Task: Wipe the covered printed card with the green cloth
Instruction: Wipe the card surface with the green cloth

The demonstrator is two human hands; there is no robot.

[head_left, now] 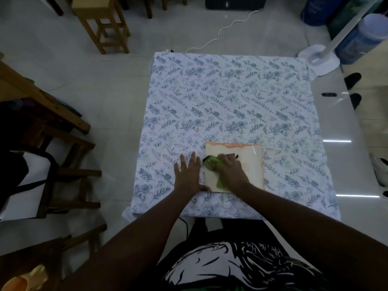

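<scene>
Hands work at the near edge of a floral tablecloth (231, 97). Right hand (230, 171) presses a bunched green cloth (212, 164) onto the plastic-covered card (249, 158), fingers curled over it. Left hand (189, 175) lies flat, fingers spread, beside the card's left edge.

On the worktop (231, 101), the card (249, 164) lies near its front edge, cloth (212, 164) on it, left hand (189, 173) just beside the card's left edge.

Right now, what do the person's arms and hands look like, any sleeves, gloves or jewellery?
Both forearms are bare, with no sleeves in view. The left hand and right hand wear no gloves; no rings, watch or bracelets show. The frame is dim, so small details could be missed.
</scene>
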